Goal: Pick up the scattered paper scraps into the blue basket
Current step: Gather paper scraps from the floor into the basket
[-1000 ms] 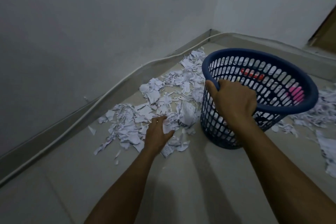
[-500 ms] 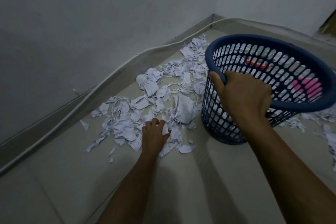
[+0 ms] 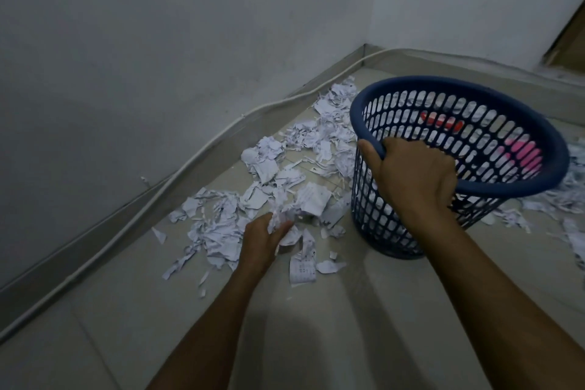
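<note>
basket: dark blue, walls in a grid of oval holes
paper scraps: white with faint dark print
things inside basket: one red, one pink
floor: pale beige-grey
wall: plain grey-white

Head-worn, wide-angle, looking forward and down, fairly close over the dim, perhaps tiled, pale floor corner.

Blue basket: mouth open, reachable from above; right hand occupies its near rim. Paper scraps cover floor left of basket up to the wall. Bare floor in front of basket.
</note>
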### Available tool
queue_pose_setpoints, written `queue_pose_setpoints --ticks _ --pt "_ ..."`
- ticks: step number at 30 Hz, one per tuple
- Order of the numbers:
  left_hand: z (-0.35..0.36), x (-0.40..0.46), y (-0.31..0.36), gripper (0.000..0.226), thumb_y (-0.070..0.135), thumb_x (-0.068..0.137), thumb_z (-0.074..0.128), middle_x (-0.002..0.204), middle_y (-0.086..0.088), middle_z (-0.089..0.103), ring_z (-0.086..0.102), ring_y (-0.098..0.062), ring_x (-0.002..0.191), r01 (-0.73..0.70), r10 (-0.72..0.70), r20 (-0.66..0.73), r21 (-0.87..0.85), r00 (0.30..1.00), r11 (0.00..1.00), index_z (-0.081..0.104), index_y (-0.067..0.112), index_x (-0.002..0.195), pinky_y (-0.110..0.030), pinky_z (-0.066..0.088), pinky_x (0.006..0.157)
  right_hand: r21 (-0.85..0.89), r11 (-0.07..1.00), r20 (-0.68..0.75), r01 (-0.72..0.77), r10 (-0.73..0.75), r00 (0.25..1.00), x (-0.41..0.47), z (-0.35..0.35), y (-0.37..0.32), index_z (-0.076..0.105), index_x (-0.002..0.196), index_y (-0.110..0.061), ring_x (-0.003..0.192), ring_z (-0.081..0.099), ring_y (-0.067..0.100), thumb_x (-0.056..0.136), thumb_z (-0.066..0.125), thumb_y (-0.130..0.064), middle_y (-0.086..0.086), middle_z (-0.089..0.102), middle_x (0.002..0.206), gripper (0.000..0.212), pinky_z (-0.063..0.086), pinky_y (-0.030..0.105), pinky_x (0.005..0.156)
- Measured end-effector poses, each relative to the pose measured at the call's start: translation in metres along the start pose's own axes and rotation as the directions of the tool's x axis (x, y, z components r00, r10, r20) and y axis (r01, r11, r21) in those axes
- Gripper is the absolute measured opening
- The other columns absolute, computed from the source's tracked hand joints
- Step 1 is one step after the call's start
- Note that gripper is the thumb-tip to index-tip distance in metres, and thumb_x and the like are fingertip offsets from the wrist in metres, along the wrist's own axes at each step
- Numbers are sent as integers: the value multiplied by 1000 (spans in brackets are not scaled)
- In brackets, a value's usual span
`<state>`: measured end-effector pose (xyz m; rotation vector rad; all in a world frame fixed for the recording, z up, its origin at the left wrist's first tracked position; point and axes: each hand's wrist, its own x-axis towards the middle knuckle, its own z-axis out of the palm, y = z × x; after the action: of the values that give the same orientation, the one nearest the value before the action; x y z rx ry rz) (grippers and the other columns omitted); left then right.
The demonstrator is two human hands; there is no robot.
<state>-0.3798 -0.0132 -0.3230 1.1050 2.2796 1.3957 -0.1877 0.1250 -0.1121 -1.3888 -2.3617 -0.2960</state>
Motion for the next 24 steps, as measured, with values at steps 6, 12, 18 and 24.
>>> queue_pose_setpoints --ticks 6,12,18,24 --pt "-22 16 48 39 39 88 71 58 5 53 48 0 55 -76 74 -54 -36 996 996 51 18 63 -17 33 53 -33 999 17 10 -10 1000 -1 -1 1 62 82 -22 47 41 14 98 19 -69 -2 50 59 66 32 25 50" --pt "-47 49 121 41 37 89 70 73 -14 65 58 -15 63 -203 197 -90 -62 976 977 64 -2 79 -25 43 59 -10 999 54 47 -47 997 -1 -8 4 60 83 -24 50 46 14 99 20 -69 -3 53 62 62 32 25 47" --pt "-67 80 202 30 43 89 68 81 -5 71 66 -20 75 -264 253 -137 -69 958 962 71 13 88 -36 52 68 27 995 90 91 -93 992 -3 -19 12 57 83 -26 55 47 14 99 21 -69 -5 48 62 59 33 29 49" --pt "-80 98 277 27 38 89 69 76 -6 70 62 -17 66 -399 380 -155 -121 912 909 71 11 85 -31 49 59 79 989 107 123 -131 985 -10 -18 11 61 90 -24 62 51 17 99 22 -69 -3 52 70 60 30 29 51"
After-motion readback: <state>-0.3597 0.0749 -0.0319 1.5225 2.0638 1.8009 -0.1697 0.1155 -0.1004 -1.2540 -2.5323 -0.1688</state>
